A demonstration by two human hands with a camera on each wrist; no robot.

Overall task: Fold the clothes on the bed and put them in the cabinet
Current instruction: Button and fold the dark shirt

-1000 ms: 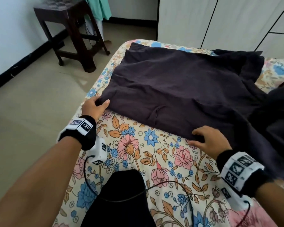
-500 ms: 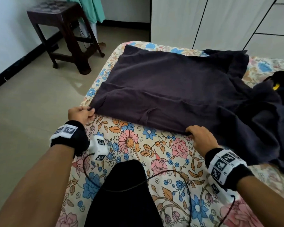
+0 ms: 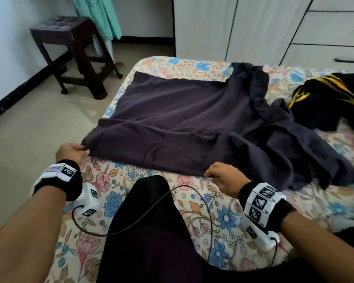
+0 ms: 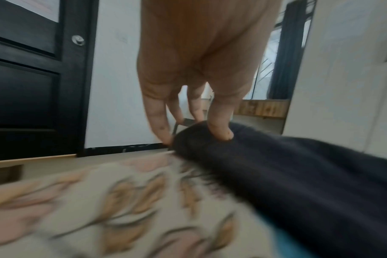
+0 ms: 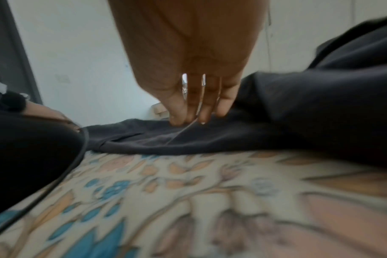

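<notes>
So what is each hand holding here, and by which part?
Both hold the dark purple garment by its near edge: the left hand pinches the near left corner, the right hand grips the same edge further right.

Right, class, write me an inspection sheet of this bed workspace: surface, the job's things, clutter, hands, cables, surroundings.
Surface: floral bedsheet covering the bed.
Job's things: dark purple garment spread flat, its right side rumpled; black and yellow striped garment bunched at the far right.
Clutter: nothing seen.
Hands: left hand pinches the dark purple garment's near left corner; right hand pinches its near edge.
Cables: black cable looping over the person's dark-clad lap, between the wrist cameras.
Surroundings: white cabinet with drawers beyond the bed; dark wooden stool on the tiled floor; green cloth hanging behind it.
</notes>
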